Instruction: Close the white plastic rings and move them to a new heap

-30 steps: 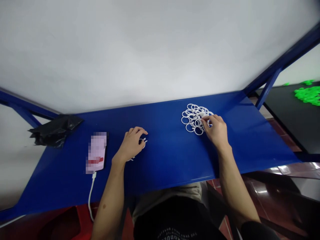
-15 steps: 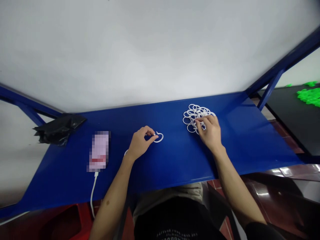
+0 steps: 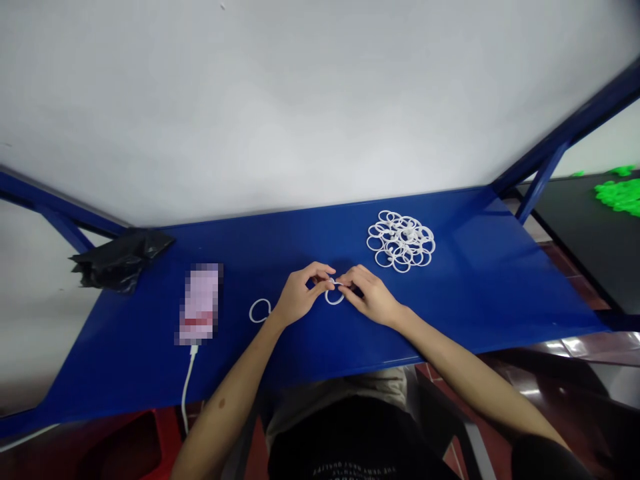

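Observation:
Between my two hands is a thin white ring (image 3: 335,302), low over the blue table (image 3: 310,233). Fingers and thumb of my left hand (image 3: 303,291) pinch its upper left side. My right hand (image 3: 370,295) pinches the same ring at its upper right; the fingertips partly hide that top part. Another white ring (image 3: 259,311) lies on the table beside my left wrist. A pile of white rings (image 3: 401,241) with small knobs lies farther back, to the right of my hands.
At the left, a phone (image 3: 200,303) with a blurred screen has a white cable (image 3: 188,380) running off the front edge. A crumpled black plastic bag (image 3: 123,259) lies behind it. Bright green pieces (image 3: 623,193) sit on a dark table at far right. A white wall rises behind.
My right hand has left the ring pile and come left to meet my left hand at the ring. My left hand has shifted slightly right, uncovering the loose ring by the wrist.

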`<state>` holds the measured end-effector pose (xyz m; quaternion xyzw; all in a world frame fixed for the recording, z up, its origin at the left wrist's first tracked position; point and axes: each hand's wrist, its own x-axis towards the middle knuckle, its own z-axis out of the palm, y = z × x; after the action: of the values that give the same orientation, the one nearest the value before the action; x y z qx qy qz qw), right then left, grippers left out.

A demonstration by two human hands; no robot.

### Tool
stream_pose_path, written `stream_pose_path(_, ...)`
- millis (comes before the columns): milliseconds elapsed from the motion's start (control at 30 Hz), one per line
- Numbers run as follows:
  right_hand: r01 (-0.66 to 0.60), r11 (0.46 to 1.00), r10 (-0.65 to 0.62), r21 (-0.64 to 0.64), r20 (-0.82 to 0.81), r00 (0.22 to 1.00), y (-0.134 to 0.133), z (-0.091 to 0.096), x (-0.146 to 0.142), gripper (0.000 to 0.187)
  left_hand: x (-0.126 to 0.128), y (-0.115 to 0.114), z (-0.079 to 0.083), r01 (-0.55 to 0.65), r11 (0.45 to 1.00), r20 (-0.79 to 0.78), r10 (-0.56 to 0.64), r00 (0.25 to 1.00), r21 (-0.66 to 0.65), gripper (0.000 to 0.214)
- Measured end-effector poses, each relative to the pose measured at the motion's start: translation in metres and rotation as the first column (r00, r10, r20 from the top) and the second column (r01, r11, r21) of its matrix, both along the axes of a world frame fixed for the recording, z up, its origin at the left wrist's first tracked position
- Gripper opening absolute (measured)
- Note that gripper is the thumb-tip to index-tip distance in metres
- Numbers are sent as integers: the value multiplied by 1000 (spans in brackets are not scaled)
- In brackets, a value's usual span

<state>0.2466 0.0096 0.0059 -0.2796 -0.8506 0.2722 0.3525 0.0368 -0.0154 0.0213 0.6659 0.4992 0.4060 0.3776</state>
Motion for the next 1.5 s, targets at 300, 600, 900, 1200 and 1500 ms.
stream_pose_path(300, -98, 993, 98, 57, 13, 995, -1, 2, 1, 15, 5, -2, -2, 27, 996, -42, -24, 999, 84, 23)
stream_pose_path(600, 17, 992, -28, 123, 90, 996, 0, 6, 2, 17, 8, -3, -4, -29, 986, -163, 57, 985, 165, 10)
stream_pose_path(900, 667, 628, -772, 400, 219, 596, 55, 6, 49, 21, -75, -47, 19, -106, 985, -722, 170, 670, 133, 37)
stream_pose_path(1200, 742, 565, -823, 361, 179, 539, 64, 0, 53, 27, -90, -58, 2, 5, 996, -797, 70, 600, 92, 19)
stream_pose_path(1500, 245, 967, -251, 63, 103, 963, 21, 4, 23, 19, -7, 0, -1, -105, 962, -573, 236, 785, 252, 14)
